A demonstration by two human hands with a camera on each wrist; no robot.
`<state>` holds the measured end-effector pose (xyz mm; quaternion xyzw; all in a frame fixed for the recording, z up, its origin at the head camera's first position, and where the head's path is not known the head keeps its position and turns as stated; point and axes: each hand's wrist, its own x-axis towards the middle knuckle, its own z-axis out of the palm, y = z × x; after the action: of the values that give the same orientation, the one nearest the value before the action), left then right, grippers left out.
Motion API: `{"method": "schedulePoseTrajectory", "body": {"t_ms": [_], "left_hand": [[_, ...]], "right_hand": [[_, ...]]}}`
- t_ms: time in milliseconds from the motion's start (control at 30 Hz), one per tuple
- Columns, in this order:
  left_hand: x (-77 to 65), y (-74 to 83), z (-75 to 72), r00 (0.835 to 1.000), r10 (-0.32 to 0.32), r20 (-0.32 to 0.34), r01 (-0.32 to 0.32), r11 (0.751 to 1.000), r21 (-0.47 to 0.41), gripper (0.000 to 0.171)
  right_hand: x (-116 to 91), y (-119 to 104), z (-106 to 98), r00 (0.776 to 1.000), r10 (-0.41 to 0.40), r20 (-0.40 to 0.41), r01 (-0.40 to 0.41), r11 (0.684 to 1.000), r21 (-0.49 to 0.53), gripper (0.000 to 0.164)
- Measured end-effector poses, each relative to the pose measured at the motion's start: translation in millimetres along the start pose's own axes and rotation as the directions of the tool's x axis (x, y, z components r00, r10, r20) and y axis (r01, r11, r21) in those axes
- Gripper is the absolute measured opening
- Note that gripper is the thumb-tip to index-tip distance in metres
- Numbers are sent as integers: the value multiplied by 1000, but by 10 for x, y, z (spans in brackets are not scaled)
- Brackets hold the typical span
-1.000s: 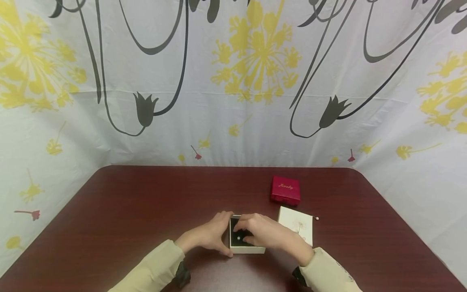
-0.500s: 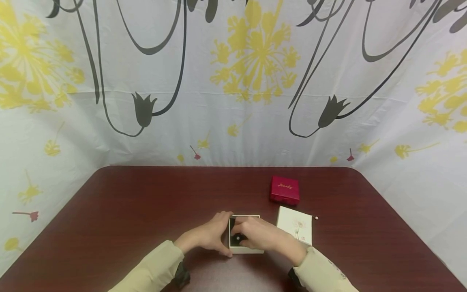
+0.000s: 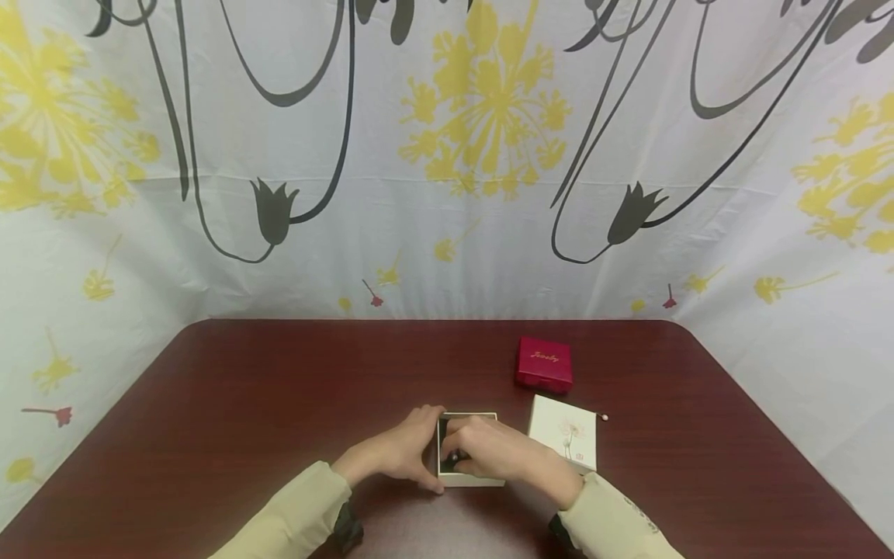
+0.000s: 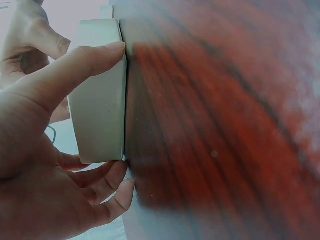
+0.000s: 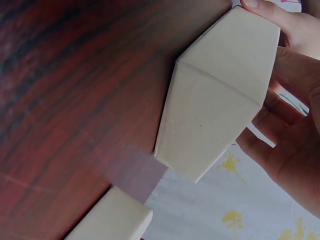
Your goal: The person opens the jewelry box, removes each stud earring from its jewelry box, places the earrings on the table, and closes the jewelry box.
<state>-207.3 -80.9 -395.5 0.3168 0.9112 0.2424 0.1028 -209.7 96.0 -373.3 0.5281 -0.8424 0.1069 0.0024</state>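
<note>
Showing soft, even light, gleaming palely along the near edge of the worktop. Blurring and hazing into whitish reflections in the left wrist view; looking dimmer in the right wrist view.

L hand: braced grip, thumb extended on near side, fingers slightly bent on far side, opp. thumb; palm faces inward. R hand: positioned immed. R of L grip, knuckles up, fingers bent, tips directed down & L, betw. L thumb and fingers; R thumb close to index, contact n/v. Both sleeved forearms converge on grip fr. near side; L wrist & R wrist bare.
</note>
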Motion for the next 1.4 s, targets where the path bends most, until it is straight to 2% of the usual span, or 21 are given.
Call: {"method": "schedulePoseTrajectory", "body": {"t_ms": [400, 733, 1233, 1367, 1400], "left_hand": [[-3, -6, -1, 1000, 22, -6, -22, 1000, -7, 97], [-6, -9, 9, 1000, 12, -2, -12, 1000, -10, 97], [-12, -4, -8, 1000, 12, -4, -12, 1000, -14, 98], [-24, -4, -6, 999, 34, -18, -35, 999, -22, 97], [-10, -57, 31, 998, 63, -31, -63, 998, -10, 97]], "right_hand": [[6, -10, 8, 999, 53, -2, -53, 998, -20, 10], [14, -15, 13, 999, 47, -21, -48, 998, -50, 10], [2, -18, -15, 998, 55, -42, -56, 998, -24, 11], [-5, -12, -15, 998, 51, -43, -52, 998, -24, 11], [-7, -9, -14, 998, 51, -43, -52, 998, -25, 11]]}}
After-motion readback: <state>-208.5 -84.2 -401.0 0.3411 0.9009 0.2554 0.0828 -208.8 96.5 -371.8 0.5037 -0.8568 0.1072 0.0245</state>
